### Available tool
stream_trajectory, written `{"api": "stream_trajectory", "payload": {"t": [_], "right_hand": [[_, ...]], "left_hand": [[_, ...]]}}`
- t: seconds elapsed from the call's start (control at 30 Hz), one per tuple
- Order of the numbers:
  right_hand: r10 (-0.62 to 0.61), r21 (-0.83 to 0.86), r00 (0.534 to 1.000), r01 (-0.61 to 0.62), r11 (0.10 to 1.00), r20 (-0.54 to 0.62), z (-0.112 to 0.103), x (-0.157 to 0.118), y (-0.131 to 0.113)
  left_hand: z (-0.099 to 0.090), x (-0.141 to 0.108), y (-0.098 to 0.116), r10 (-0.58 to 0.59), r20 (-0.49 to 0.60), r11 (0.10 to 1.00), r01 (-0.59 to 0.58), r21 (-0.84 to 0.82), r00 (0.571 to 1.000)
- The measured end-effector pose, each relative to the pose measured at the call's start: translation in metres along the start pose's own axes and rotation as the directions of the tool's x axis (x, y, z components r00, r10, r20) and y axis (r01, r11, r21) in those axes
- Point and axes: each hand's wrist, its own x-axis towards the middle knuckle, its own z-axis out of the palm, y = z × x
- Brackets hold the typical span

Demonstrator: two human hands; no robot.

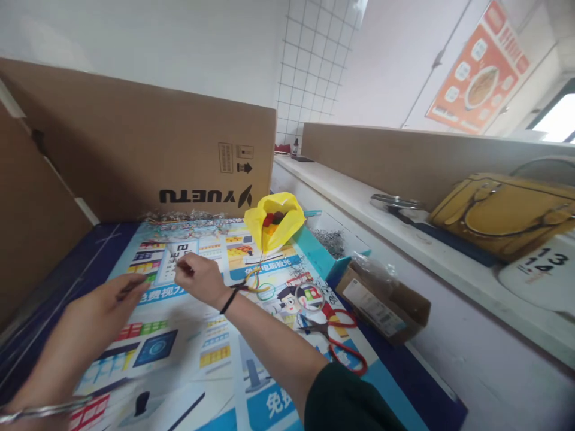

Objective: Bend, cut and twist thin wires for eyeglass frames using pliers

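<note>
My left hand (105,305) hovers over the left part of the printed table cover (188,347), thumb and fingertips pressed together. To its right, my right hand (200,276) is curled, with its fingertips pinched; anything held in either hand is too small to make out. Yellow cords (256,281) lie just right of my right wrist, which wears a black band. Beyond them stands an open yellow bag (278,230) with red, dark and orange things inside. Red-handled scissors (348,341) and a clear ring (309,296) lie right of my right forearm.
A teal box (317,254) of silvery wire pieces and a small cardboard box (377,299) stand along the right edge. Tall cardboard (202,149) walls the back and left. A ledge (350,185) at right bears a yellow handbag (503,209). Tangled wires (184,221) lie at the back.
</note>
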Motion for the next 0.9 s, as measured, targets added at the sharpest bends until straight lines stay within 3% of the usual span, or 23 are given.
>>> {"api": "stream_trajectory", "payload": {"t": [0.13,0.23,0.33,0.5,0.63,0.9], "right_hand": [[0.078,0.042,0.992,-0.083,0.996,0.100,0.018,-0.016,0.014],[0.071,-0.020,0.994,-0.069,0.997,0.088,0.023,-0.019,0.020],[0.074,-0.064,0.995,-0.070,0.996,0.061,0.019,-0.017,0.021],[0.061,-0.040,0.998,-0.060,0.997,0.022,0.015,-0.016,0.020],[0.084,-0.004,0.996,-0.084,0.996,0.040,0.019,-0.018,0.016],[0.091,-0.086,0.991,-0.082,0.993,0.095,0.023,-0.023,0.015]], "left_hand": [[0.036,0.007,0.012,0.116,0.076,0.983,-0.103,-0.155,0.990],[0.060,0.006,0.002,0.129,0.119,0.973,-0.103,-0.205,0.984],[0.074,0.001,-0.005,0.141,0.093,0.968,-0.117,-0.220,0.986],[0.082,-0.005,-0.001,0.143,0.004,0.948,-0.136,-0.289,0.990],[0.085,-0.006,-0.001,0.078,-0.078,0.911,-0.103,-0.400,0.994],[0.091,-0.005,-0.008,0.026,-0.077,0.887,-0.058,-0.457,0.997]]}}
